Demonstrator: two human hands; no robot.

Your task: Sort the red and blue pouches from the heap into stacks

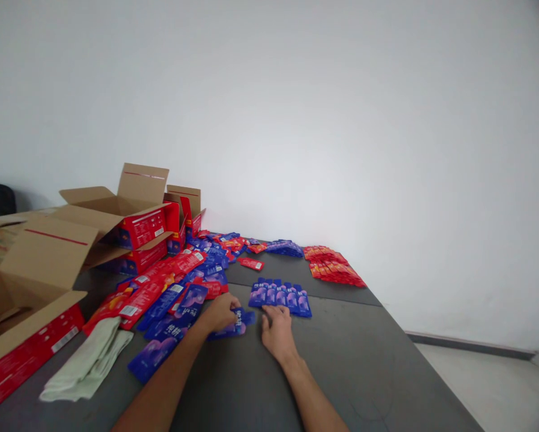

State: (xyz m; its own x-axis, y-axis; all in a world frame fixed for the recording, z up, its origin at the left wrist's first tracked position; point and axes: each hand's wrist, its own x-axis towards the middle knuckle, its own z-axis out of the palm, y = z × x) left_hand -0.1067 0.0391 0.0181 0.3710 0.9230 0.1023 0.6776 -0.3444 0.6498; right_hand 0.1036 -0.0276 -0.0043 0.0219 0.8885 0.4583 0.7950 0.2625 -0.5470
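The left hand [222, 313] is pinching a blue sachet [237, 324] on the grey table [363, 360], while the right hand [277, 330] is lying flat, open, below the sachet row [280, 297] at twelve o'clock, which a careless push may be scattering.

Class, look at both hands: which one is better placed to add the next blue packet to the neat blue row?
Probably the right hand: its fingers lie just below the blue row. The left hand rests on a blue packet farther from it.
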